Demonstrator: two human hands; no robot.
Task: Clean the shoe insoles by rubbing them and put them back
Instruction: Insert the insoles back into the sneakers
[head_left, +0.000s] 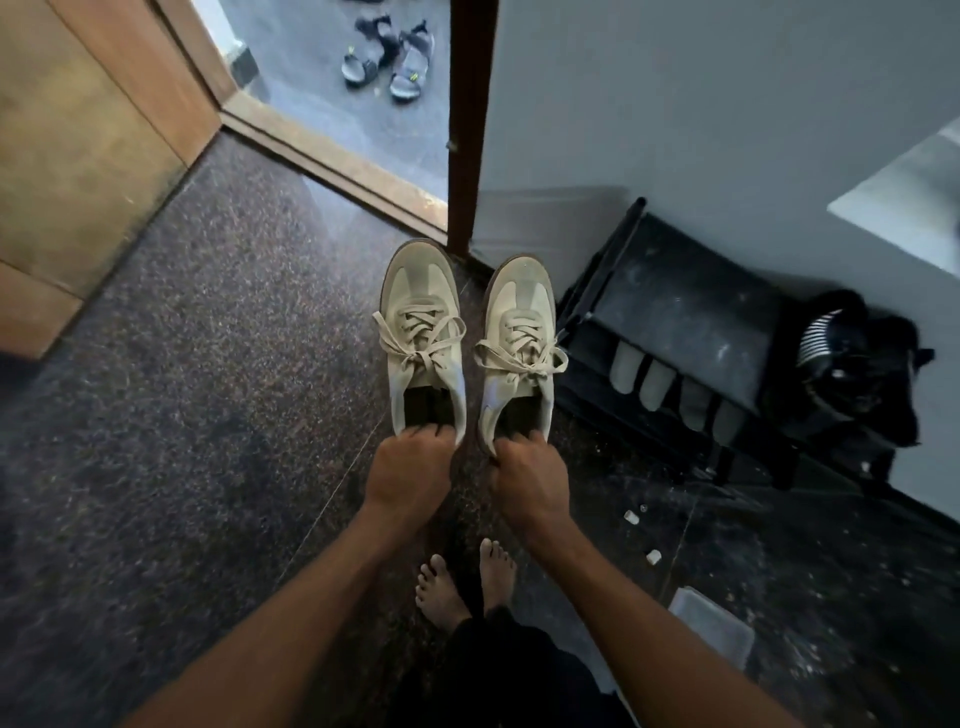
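Centrally, item one: left shoe, a beige lace-up sneaker with a darker sole edge, held in the air over the floor. Its long axis runs straight away from the person, toe toward the doorway, heel toward the body, upper facing the camera. Laces are tied in a loose bow.

Item two: right shoe, the matching sneaker, just beside the first and parallel to it, with a narrow gap between them. It has the same heading, toe away and heel near.

Both openings show only a dark interior; the insoles cannot be made out.

Left hand: clenched on the heel of the left shoe, with the fingers hooked over the heel rim and the tips inside the opening.

Right hand: grasping the heel of the right shoe the same way, with the fingers curled over the rim. Both forearms are bare and reach forward.

Bare feet: below the hands, on the dark speckled floor.

Shoe rack: black, against the wall to the right of the shoes, with pale footwear on a lower shelf.

Black bag: at the rack's far right end.

White bits and a grey pad: on the floor to the right of the feet.

Wooden door: at left, standing open.

Sandals: a dark pair beyond the threshold, well apart from the held shoes.
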